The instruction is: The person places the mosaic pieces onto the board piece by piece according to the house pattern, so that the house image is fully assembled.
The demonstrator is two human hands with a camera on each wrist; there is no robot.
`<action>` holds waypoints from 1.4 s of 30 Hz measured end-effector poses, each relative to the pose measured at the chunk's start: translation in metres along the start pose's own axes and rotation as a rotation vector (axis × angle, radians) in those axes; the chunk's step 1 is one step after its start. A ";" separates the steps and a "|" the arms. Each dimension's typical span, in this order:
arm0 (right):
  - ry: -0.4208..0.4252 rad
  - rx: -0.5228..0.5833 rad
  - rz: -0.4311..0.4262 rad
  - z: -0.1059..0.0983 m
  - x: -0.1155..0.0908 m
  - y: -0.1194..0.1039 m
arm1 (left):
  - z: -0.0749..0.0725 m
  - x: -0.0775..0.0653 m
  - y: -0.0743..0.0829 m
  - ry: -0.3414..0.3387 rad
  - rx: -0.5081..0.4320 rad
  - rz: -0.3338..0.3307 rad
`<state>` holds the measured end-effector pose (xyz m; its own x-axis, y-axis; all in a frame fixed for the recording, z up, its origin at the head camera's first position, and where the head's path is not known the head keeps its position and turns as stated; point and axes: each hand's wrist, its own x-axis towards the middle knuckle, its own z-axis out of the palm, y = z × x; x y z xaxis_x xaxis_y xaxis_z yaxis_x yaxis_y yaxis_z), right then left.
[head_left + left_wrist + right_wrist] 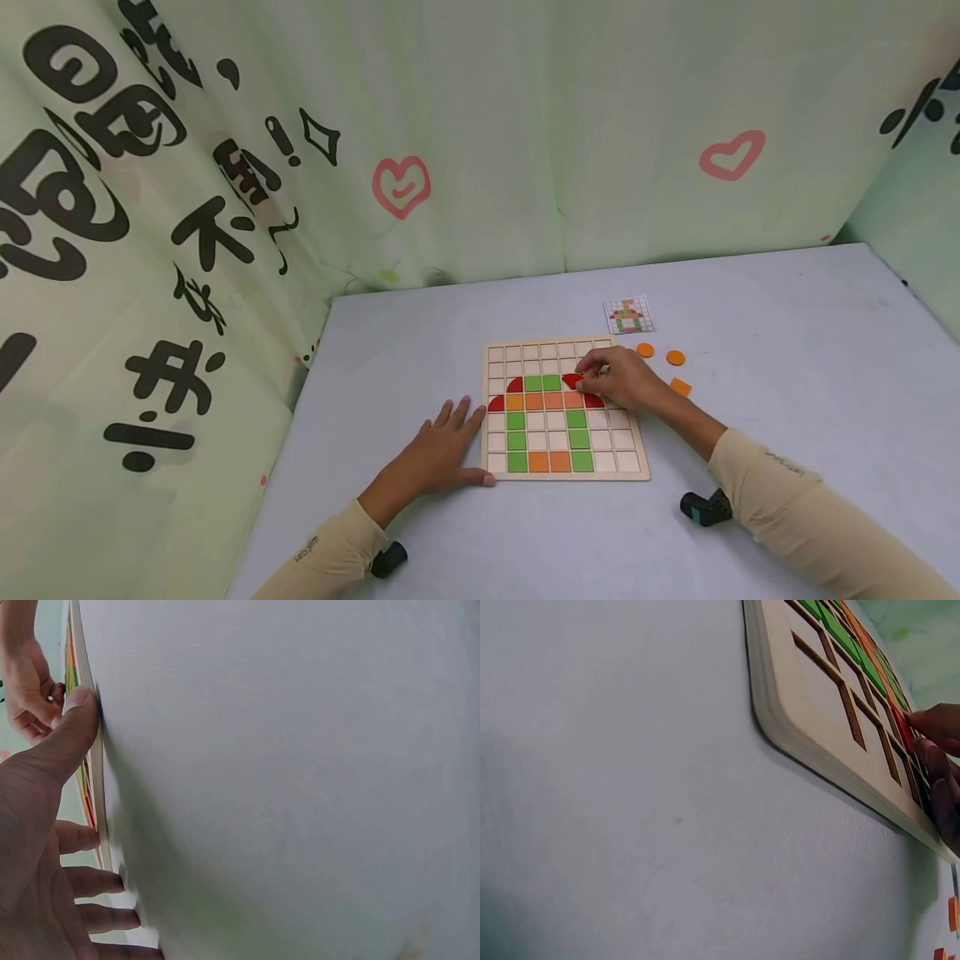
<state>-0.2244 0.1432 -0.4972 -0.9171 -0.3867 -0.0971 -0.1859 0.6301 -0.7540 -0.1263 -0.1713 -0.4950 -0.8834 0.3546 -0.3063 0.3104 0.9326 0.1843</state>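
A wooden grid board lies on the table, partly filled with coloured tiles. Pinched between the right hand's thumb and fingers is a red quarter-round tile, held over a cell right of the upper green tiles. Another red tile sits just below that hand. Along the board's left side, the left hand is spread flat, thumb at the lower left corner and fingertips by the edge. The left wrist view shows its thumb against the board's side.
A small pattern card lies behind the board. To the right are two orange round tiles and an orange square tile. A printed curtain hangs along the table's back edge. Dark wrist devices show below both forearms.
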 end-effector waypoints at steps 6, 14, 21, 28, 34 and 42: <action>-0.009 -0.047 -0.007 0.002 0.003 -0.003 | 0.000 0.000 0.000 0.003 -0.001 0.000; -0.009 -0.134 0.003 0.003 0.005 -0.007 | -0.001 -0.001 0.000 0.003 -0.006 -0.006; -0.024 -0.174 0.012 0.001 0.005 -0.012 | -0.001 -0.002 0.000 0.004 -0.005 -0.001; -0.020 -0.202 0.023 0.001 0.005 -0.017 | -0.002 -0.002 0.000 0.005 -0.016 0.001; 0.004 -0.242 0.058 0.004 0.005 -0.021 | -0.002 -0.002 0.000 0.003 -0.015 0.000; -0.032 -0.243 0.066 0.001 0.005 -0.023 | -0.002 -0.002 0.001 0.003 -0.020 0.005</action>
<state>-0.2242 0.1258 -0.4809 -0.9191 -0.3580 -0.1648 -0.2085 0.7966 -0.5674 -0.1252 -0.1714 -0.4921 -0.8828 0.3593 -0.3025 0.3082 0.9292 0.2042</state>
